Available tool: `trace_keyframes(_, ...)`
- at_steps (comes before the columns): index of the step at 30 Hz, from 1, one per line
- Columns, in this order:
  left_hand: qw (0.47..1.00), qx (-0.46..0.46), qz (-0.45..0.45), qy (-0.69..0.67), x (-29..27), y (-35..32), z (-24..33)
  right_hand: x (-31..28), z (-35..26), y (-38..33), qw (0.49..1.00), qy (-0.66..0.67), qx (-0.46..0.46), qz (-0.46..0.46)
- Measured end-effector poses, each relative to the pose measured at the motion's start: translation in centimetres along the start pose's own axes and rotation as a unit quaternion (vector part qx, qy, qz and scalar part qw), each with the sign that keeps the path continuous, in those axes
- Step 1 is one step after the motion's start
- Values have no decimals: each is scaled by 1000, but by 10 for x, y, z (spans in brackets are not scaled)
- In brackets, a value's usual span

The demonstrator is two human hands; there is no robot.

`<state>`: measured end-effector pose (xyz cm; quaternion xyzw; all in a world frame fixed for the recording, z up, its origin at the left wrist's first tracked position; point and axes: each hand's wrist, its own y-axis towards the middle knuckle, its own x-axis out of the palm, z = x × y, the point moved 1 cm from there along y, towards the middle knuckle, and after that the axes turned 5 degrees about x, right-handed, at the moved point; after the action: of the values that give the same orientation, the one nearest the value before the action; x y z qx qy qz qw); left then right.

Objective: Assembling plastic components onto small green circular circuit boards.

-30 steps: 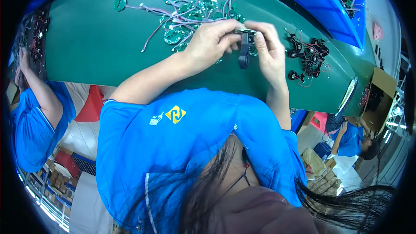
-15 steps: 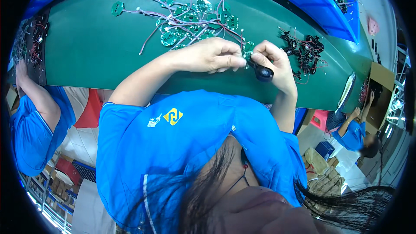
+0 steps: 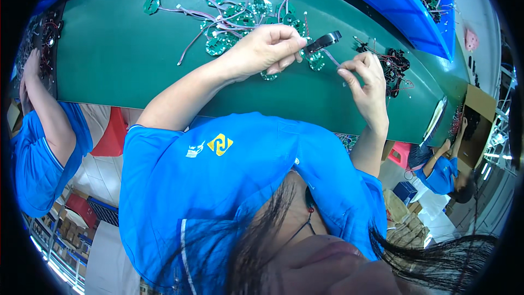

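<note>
My left hand [image 3: 273, 49] pinches a black part with a round head [image 3: 325, 40] by its narrow end, above the green work surface. Close by my left fingertips hangs a round green circuit board [image 3: 316, 63]; whether it is fixed to the black part I cannot tell. To the right, my right hand [image 3: 364, 84] is closed, thumb against forefinger, on the end of a thin greyish cable [image 3: 331, 57] stretched toward the black part. Behind my left hand spreads a pile of round green circuit boards [image 3: 218, 45] with cables and small white plugs.
A heap of black parts with red and black wires [image 3: 396, 68] lies right of my right hand. Blue bins [image 3: 376, 5] stand along the far edge. Co-workers in blue sit at the left [image 3: 46, 142] and far right [image 3: 439, 175]. A cardboard box [image 3: 480, 101] stands at right.
My right hand has moved right, away from the left, and now holds the cable end. The black part has passed from my right hand to my left and been raised.
</note>
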<state>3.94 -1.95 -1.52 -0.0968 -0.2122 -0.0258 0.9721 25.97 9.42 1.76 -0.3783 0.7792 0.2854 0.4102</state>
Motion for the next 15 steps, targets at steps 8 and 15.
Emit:
trace_keyframes(8, 999, 3, 52, -14, 4, 3, -13, 2, -28, 8, 868, 390, 308, -5)
trace_keyframes(15, 997, 4, 79, -24, 6, 3, -16, 23, -45, 28, 806, 533, 244, 80)
